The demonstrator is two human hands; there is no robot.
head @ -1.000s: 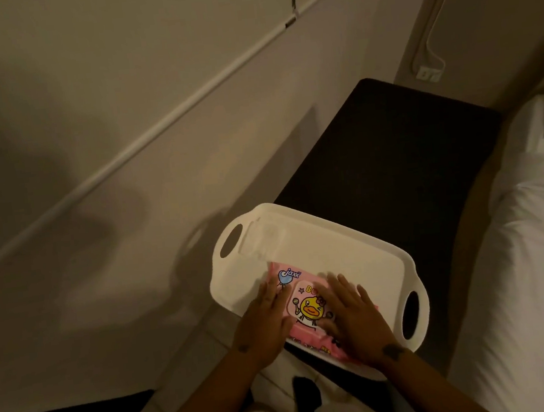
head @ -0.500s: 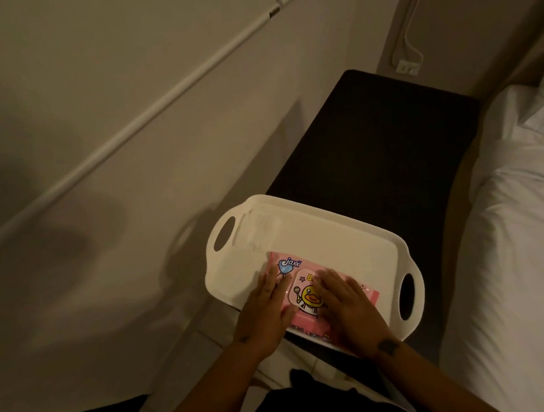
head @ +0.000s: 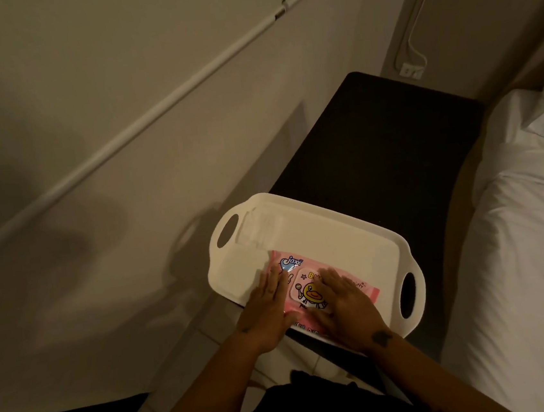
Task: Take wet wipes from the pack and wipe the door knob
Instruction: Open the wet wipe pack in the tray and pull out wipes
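A pink pack of wet wipes [head: 309,289] with a yellow cartoon duck lies flat in the near part of a white plastic tray [head: 331,243]. My left hand [head: 268,310] rests flat on the pack's left end, fingers spread. My right hand [head: 344,302] lies flat on its right half, beside the white flip lid, fingers spread. Neither hand grips anything. A folded white wipe or cloth [head: 256,227] sits in the tray's far left corner. No door knob is in view.
The tray sits on a dark bench [head: 388,146] along a beige wall with a white conduit [head: 141,122]. A bed with white linen [head: 530,245] runs along the right. A wall socket [head: 410,71] is at the far end. Tiled floor shows below.
Both hands stay pressed on the pack; only the head camera has shifted slightly, moving the tray a little in the view.
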